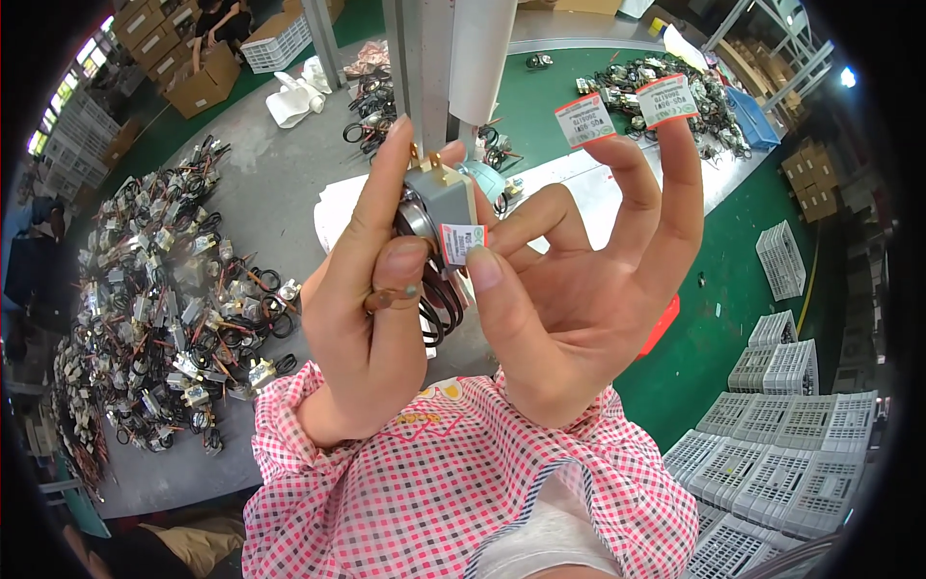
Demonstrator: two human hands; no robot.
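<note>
My left hand (pixel 359 280) is closed around a small grey thermostat (pixel 448 196), which has brass terminals on top and a coil of thin black tube (pixel 442 314) hanging below it. Against the side of the thermostat lies a small white label (pixel 461 242) with a red edge. The thumb of my right hand (pixel 588 299) presses on this label, its index finger curled behind. Two similar labels, one (pixel 585 120) beside the other (pixel 667 100), stick to the raised tips of other right fingers. A ring sits on my left hand.
A big pile of thermostats (pixel 174 309) covers the left of the grey table (pixel 260 121). Another pile (pixel 666 87) lies at the far right. A metal post (pixel 420 68) rises ahead, with a white roll (pixel 480 58) beside it. Grey crates (pixel 772 434) stand at the right.
</note>
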